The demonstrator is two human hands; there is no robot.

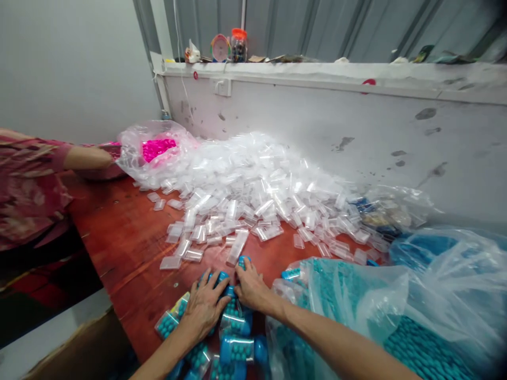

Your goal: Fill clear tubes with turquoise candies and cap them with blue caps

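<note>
Where red table [119, 232] meets stained grey wall [317, 121], clear cases [253, 184] heaped.

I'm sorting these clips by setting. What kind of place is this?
Probably a small packing workshop. A heap of clear plastic cases covers a red wooden table, big bags of teal pieces sit beside it, and both hands rest on filled cases.

I worked at a red-brown wooden table [119, 237]. A large heap of small clear plastic cases [261, 184] lay on it against the wall. Filled cases with teal caps [233, 332] lay at my edge, a bag of teal pieces [356, 295] to my right, and a bag holding pink pieces [158, 149] at the far left.
</note>
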